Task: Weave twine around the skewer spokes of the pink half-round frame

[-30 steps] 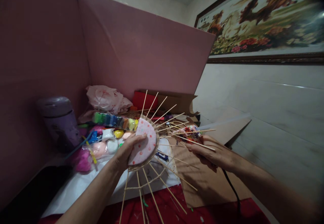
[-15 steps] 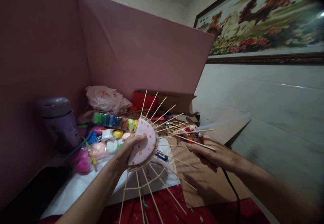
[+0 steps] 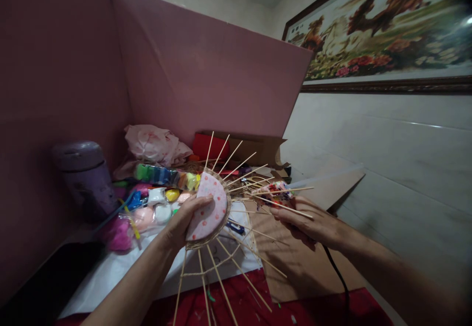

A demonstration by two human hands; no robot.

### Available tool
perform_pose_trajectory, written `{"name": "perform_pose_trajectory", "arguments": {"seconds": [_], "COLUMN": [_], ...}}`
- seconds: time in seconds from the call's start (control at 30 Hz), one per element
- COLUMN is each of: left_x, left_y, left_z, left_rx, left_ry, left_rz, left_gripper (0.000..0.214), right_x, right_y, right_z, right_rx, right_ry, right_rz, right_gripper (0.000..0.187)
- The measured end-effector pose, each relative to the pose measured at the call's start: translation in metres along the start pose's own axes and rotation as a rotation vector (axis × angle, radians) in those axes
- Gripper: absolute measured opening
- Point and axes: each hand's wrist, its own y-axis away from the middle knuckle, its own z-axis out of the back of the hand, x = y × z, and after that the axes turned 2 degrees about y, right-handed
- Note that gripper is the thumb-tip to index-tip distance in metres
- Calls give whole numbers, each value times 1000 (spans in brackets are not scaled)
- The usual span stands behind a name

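In my left hand [image 3: 188, 215] is a half-round pink panel [image 3: 210, 205] with red dots, my thumb lying across its face and the other fingers hidden behind. Twine edges its curve, and thin wooden sticks [image 3: 221, 272] fan outward from it. A strand of twine links some of the lower sticks. My right hand [image 3: 304, 220] is closed around a hot glue gun [image 3: 276, 191] with a colourful patterned covering; a black cord [image 3: 337, 267] hangs below and a long translucent glue stick shows behind it. The gun's nozzle points left, among the sticks, whose tips cross in front of my right hand.
Bagged coloured clay [image 3: 155, 215] lies on white paper at the left, beside a purple flask [image 3: 86, 181]. Brown cardboard [image 3: 313, 279] rests on the red cloth under my right hand. A blue-handled tool [image 3: 236, 226] lies behind the sticks. Pink panels [image 3: 206, 65] stand behind.
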Motion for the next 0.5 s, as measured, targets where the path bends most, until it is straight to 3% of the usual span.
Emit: {"name": "perform_pose_trajectory", "arguments": {"seconds": [0.5], "left_x": [-1], "left_y": [0], "left_z": [0], "left_rx": [-1], "left_ry": [-10], "left_rz": [-10], "left_gripper": [25], "right_x": [-1], "right_y": [-1], "right_z": [0], "right_rx": [20], "right_ry": [-10], "right_rz": [24], "right_gripper": [46]}}
